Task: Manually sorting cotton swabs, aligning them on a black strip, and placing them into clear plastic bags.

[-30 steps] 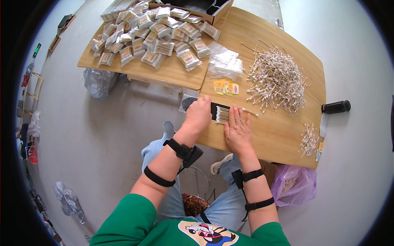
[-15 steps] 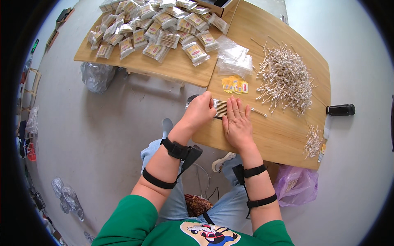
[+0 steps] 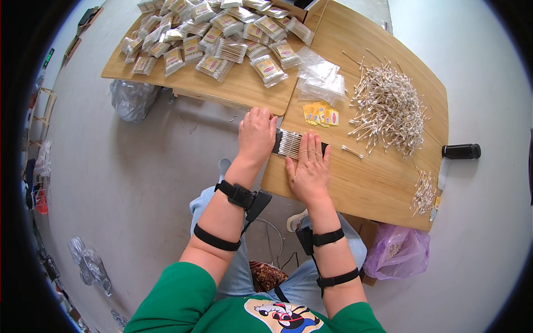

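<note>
A row of white cotton swabs (image 3: 290, 143) lies in a small black tray (image 3: 276, 145) at the near left corner of the wooden table (image 3: 361, 183). My left hand (image 3: 256, 133) grips the tray's left end at the table edge. My right hand (image 3: 308, 172) lies flat, fingers spread, pressing on the swabs from the near side. A single loose swab (image 3: 352, 151) lies just right of the tray. Small yellow labels (image 3: 321, 115) sit beyond the tray.
A big heap of loose swabs (image 3: 388, 108) covers the table's right part, with a smaller bunch (image 3: 425, 191) near the right edge. Clear plastic bags (image 3: 321, 80) lie behind the labels. Several packed swab bags (image 3: 222, 33) fill the far table. A black cylinder (image 3: 461, 151) lies at the right.
My hands stay on the tray and swabs; my right hand's fingers have slid a little further over the swabs. The view shifted slightly.
</note>
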Action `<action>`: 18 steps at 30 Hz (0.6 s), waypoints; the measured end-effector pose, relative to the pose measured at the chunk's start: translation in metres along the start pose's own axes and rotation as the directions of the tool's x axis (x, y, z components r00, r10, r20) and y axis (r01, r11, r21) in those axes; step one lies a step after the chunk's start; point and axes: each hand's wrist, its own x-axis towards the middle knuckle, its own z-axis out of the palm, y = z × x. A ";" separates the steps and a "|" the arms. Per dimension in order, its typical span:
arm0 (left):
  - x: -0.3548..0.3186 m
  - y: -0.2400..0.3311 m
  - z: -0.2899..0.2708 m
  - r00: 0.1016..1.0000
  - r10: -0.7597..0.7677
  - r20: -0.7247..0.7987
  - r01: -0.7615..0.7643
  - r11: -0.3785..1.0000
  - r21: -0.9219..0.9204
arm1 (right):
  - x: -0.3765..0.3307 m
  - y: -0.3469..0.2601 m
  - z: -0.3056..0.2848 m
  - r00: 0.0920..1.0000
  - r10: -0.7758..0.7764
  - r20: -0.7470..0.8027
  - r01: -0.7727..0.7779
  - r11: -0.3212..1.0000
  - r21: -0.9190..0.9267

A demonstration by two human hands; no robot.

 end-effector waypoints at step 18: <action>-0.009 -0.008 0.026 0.948 -0.228 0.224 0.225 0.974 0.041 | 0.004 -0.005 -0.002 0.996 0.079 0.051 -0.075 0.994 -0.081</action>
